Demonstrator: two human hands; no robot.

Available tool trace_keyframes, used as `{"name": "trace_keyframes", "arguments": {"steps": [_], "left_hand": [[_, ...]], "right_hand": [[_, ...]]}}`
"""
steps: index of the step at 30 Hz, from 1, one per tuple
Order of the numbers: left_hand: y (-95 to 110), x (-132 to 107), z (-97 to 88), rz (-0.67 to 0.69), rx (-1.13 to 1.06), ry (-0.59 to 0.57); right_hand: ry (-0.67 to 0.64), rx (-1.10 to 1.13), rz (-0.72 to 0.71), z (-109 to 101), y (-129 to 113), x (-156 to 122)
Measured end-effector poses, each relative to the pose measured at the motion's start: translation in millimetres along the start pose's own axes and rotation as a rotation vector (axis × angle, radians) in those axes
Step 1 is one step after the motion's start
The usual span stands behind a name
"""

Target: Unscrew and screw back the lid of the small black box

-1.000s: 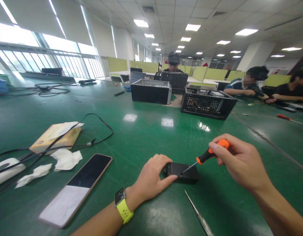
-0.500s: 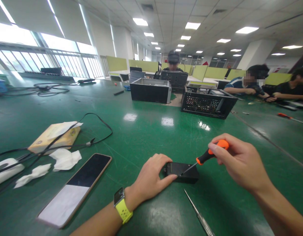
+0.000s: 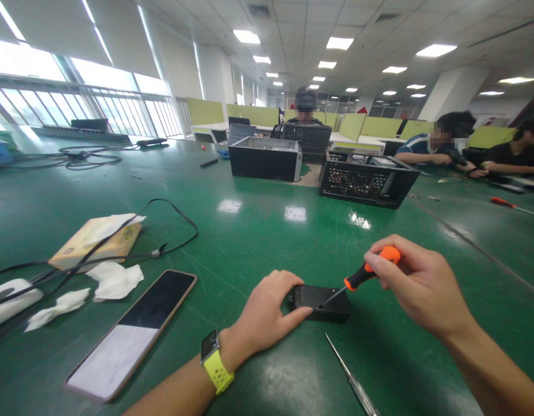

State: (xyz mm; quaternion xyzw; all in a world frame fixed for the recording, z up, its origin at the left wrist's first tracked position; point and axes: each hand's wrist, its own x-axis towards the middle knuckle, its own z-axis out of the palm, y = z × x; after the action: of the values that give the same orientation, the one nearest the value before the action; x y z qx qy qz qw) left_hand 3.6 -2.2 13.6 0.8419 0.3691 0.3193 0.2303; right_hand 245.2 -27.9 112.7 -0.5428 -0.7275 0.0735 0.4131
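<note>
Head view: slim-shafted screwdriver touches oblong black box.

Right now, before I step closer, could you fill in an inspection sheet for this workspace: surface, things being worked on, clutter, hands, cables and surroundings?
Surface: green table, scratched, with light glare.
Things being worked on: black box and screwdriver, its tip at the box's top.
Clutter: phone, crumpled tissues, tissue pack; a thin metal tool lies near the box.
Hands: left hand grips the box; right hand holds the screwdriver.
Cables: a black cable crosses the tissue pack; others lie looped at far left.
Surroundings: computer cases farther back; people beyond; windows at left.
Spills: nothing seen.
</note>
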Motion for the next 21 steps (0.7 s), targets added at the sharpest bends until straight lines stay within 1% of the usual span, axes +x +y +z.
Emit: {"name": "trace_keyframes", "arguments": {"steps": [2, 6, 9, 11, 12, 15, 17, 19, 21], "left_hand": [[0, 0, 0.1, -0.001, 0.001, 0.000], [1, -1, 0.2, 0.002, 0.005, 0.000], [1, -1, -0.1, 0.001, 0.006, 0.005], [1, -1, -0.3, 0.003, 0.006, 0.007], [1, 0, -0.3, 0.006, 0.007, 0.007], [1, 0, -0.2, 0.008, 0.014, 0.009], [1, 0, -0.3, 0.009, 0.017, 0.018], [1, 0, -0.5, 0.013, 0.021, 0.020], [1, -1, -0.7, 0.020, 0.030, 0.015]], "right_hand": [[-0.035, -0.001, -0.005, -3, -1, 0], [-0.162, 0.009, -0.023, -16, -2, -1], [-0.232, -0.003, -0.002, -24, -1, -1], [-0.219, -0.051, 0.033, -28, 3, 0], [-0.181, -0.079, 0.055, -29, 6, 1], [-0.017, -0.077, 0.142, -26, 24, -2], [0.018, -0.020, 0.224, -20, 44, -12], [-0.033, -0.005, 0.297, -11, 66, -28], [-0.125, -0.053, 0.329, 0, 88, -46]]}}
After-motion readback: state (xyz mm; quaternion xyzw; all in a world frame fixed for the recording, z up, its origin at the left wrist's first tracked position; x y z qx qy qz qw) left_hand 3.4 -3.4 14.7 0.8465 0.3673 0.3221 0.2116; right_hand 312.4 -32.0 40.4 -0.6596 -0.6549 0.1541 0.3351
